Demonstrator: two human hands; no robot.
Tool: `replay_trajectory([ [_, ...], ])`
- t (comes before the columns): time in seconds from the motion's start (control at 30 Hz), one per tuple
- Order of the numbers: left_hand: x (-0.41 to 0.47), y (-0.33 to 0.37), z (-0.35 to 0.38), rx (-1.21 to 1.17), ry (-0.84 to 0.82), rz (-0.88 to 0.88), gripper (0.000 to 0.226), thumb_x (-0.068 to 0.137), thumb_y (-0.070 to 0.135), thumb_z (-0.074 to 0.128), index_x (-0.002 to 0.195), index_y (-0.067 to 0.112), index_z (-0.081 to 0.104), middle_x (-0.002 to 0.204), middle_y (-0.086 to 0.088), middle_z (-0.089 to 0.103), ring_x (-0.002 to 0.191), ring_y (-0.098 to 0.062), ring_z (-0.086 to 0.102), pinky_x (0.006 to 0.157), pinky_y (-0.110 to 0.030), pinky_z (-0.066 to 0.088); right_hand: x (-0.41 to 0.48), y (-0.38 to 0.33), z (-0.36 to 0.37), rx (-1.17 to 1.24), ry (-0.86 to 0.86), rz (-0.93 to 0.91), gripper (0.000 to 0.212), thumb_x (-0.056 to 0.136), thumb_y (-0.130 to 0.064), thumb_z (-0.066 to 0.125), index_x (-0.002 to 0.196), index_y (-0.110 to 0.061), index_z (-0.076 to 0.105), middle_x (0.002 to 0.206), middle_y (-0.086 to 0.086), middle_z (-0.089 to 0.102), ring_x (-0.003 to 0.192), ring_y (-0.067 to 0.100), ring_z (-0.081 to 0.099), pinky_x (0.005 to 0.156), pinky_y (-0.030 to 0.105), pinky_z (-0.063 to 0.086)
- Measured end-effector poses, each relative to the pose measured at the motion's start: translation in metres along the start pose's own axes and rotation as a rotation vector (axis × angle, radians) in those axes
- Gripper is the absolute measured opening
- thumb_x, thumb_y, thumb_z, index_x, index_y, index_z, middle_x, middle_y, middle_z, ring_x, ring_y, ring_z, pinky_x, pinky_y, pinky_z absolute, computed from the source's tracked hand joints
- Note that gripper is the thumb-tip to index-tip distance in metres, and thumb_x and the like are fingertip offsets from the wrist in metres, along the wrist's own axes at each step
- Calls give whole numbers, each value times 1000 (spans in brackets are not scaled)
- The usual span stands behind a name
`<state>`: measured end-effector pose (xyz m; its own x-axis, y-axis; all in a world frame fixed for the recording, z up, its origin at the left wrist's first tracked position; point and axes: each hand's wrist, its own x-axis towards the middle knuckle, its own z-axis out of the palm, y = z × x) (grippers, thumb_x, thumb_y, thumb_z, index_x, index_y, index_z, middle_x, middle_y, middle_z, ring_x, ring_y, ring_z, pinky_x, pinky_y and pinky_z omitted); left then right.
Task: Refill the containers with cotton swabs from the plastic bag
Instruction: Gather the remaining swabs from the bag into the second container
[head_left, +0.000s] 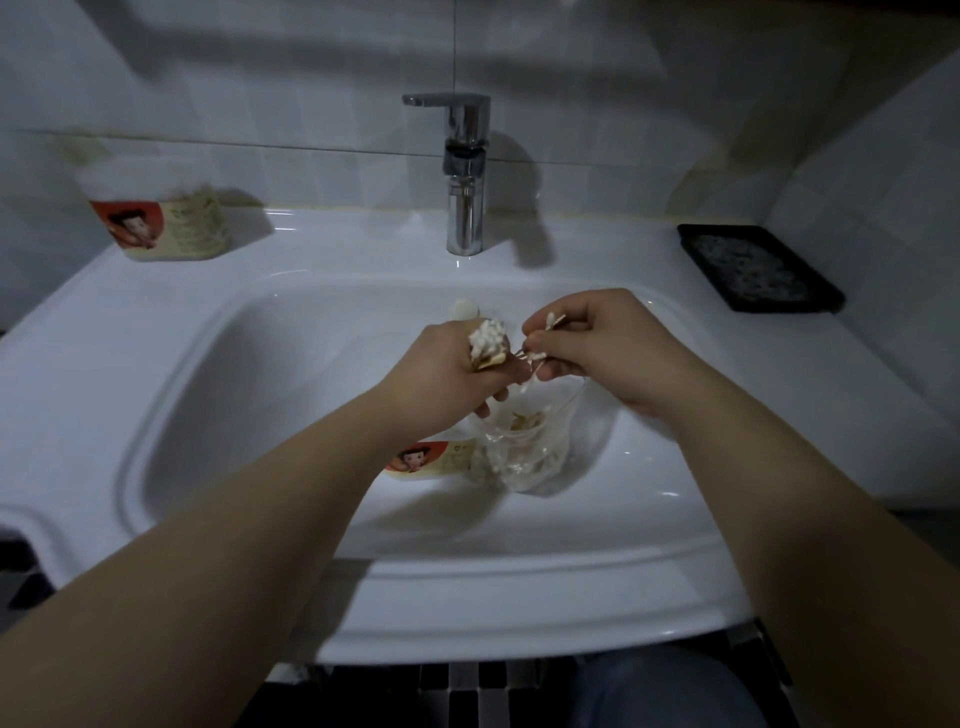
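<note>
Head view: the left grip (441, 374) is closed round a thick bundle of cotton swabs (487, 338), white tips upward, over the basin. The right grip (608, 353) is closed in a pinch on a few loose swabs (535, 356), which are held just beside the bundle and crossed at odd angles. Beneath both, the plastic bag (524, 457) lies open in the sink (171, 291), with more swabs seen through its film. A labelled container (431, 460) sits just beside the bag, partly hidden under the left wrist. A second container (156, 213) stands on the rim at the back left, well apart; how full it is cannot be told.

The step in hand is judged to be the gathering of stragglers into the bundle. The loose swabs are best turned parallel to the bundle and levelled at the tips before being added, so that the lot can be slid into a container together. The bundle should be held firmly but not crushed, and over the bag, so that any dropped swabs are caught there and not by the basin.
</note>
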<state>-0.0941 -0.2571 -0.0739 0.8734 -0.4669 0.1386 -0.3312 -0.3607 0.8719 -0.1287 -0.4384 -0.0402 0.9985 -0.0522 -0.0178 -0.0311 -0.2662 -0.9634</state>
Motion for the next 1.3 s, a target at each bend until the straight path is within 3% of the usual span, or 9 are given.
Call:
replay_trajectory([
  [0.2,2,-6,-6,59,-36,5,7,98,18,66,92,14,67,83,15,77,61,-4,65,56,-24,56,7,1,-8,76,142,3,9,93,5,66,88,0,72,80,17,70,63,23,69,65,25,59],
  [0.37,4,-11,-6,128,-9,-15,11,103,21,55,112,26,56,80,9,72,62,-2,58,65,-26,53,7,1,-9,94,218,-21,7,94,5,65,94,4,72,81,20,69,62,22,66,64,25,60],
  [0.47,6,-9,-7,190,52,-90,24,103,36,55,101,14,65,78,3,64,71,-18,60,77,-45,58,6,0,-9,124,229,-23,10,94,6,64,101,10,69,82,21,67,64,20,66,63,23,59],
  [0.53,6,-7,-8,136,99,-120,38,99,47,58,92,11,63,74,0,63,69,-22,60,77,-49,59,4,1,-7,128,197,-8,10,94,6,65,102,10,69,85,23,68,65,21,66,65,23,60],
  [0.7,4,0,-6,-45,68,-121,44,92,44,70,85,2,59,57,10,50,51,-8,48,57,-33,53,3,3,0,181,81,19,8,92,8,67,99,10,69,89,25,70,70,21,72,69,21,59],
  [0.9,2,-1,-5,-365,-145,-122,30,95,19,72,76,18,48,61,6,43,54,-10,38,51,-22,38,2,3,3,199,-61,12,7,93,6,65,98,3,69,78,18,73,73,24,74,74,30,62],
  [1.0,0,0,-5,-361,-156,-119,26,96,12,69,75,16,54,58,10,57,54,-8,45,53,-22,43,2,2,3,187,-77,44,8,94,3,66,101,1,70,89,23,74,73,30,73,70,31,62],
  [1.1,-1,3,-4,-334,-130,-111,17,95,10,70,81,16,61,74,-1,73,56,-8,52,56,-24,49,3,1,3,143,-60,74,10,96,-3,66,105,-1,70,96,21,76,72,24,73,61,26,56],
  [1.3,1,1,-4,-357,-108,-127,13,96,7,68,98,11,56,84,-8,76,58,-11,58,58,-25,52,6,1,0,154,67,52,7,93,2,68,97,-4,71,88,17,75,68,16,67,62,24,58],
])
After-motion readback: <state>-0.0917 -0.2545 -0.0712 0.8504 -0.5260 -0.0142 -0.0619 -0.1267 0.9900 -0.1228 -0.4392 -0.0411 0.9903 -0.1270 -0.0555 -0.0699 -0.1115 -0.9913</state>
